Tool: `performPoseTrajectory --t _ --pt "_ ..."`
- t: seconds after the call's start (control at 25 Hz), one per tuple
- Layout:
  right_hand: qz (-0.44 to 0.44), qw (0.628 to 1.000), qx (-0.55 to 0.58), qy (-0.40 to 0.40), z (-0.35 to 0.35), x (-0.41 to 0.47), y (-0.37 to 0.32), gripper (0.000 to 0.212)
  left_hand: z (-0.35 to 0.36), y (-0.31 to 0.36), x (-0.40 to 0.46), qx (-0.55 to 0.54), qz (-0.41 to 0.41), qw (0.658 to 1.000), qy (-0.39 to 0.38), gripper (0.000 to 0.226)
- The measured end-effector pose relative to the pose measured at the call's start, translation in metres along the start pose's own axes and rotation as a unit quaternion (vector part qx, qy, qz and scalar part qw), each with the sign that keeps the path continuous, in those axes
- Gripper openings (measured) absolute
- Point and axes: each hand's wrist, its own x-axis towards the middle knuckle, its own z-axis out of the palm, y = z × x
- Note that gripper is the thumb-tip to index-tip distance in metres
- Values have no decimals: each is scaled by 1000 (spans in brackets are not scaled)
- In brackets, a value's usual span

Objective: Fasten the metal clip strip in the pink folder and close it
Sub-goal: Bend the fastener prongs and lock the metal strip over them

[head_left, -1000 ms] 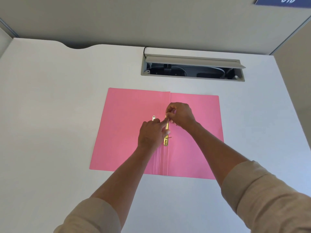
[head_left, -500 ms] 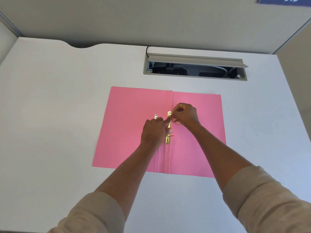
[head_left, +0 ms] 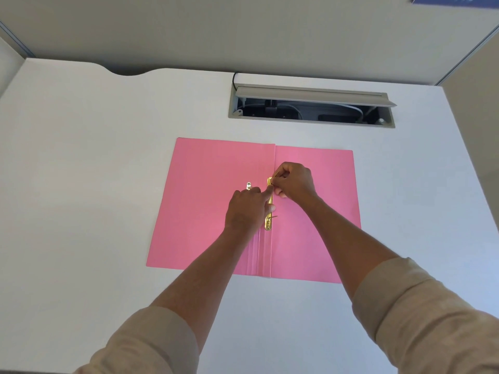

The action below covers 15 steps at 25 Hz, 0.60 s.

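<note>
Head view puts both hands at the middle of the frame, meeting over the spine of the open pink folder (head_left: pixel 216 190). The right hand (head_left: pixel 294 180) has its fingers curled and pinches what looks like a thin prong at the upper end of the metal clip strip (head_left: pixel 269 211). The left hand (head_left: pixel 247 209) lies on the left leaf with its forefinger stretched out, pressing on the strip just below that pinch; its other fingers are loosely bent and hold nothing.

To do this step well, I judge the left forefinger should pin the strip flat while the right hand bends the prong down along it. A slow, even fold would stop the thin metal kinking or springing back. The lower prong, sticking out near the strip's bottom end, looks unfastened.

Brass-coloured and narrow, the strip runs up and down beside the centre fold, partly hidden by the hands. A small loose metal piece (head_left: pixel 248 185) lies on the left leaf, just beside the left fingertips.

Flat and fully open, the folder lies in the centre of the white desk (head_left: pixel 81 184). Above it, upper right of centre, a cable tray (head_left: pixel 310 106) is open.
</note>
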Motion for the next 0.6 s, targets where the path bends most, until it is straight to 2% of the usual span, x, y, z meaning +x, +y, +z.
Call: performPoseTrajectory --t 0.24,0.6 --pt "43 998 26 24 -1 3 -5 11 0 -1 2 -8 4 1000 -8 51" --pt "-24 999 -29 -30 -4 8 -9 12 1 -2 2 -1 14 1000 5 50"
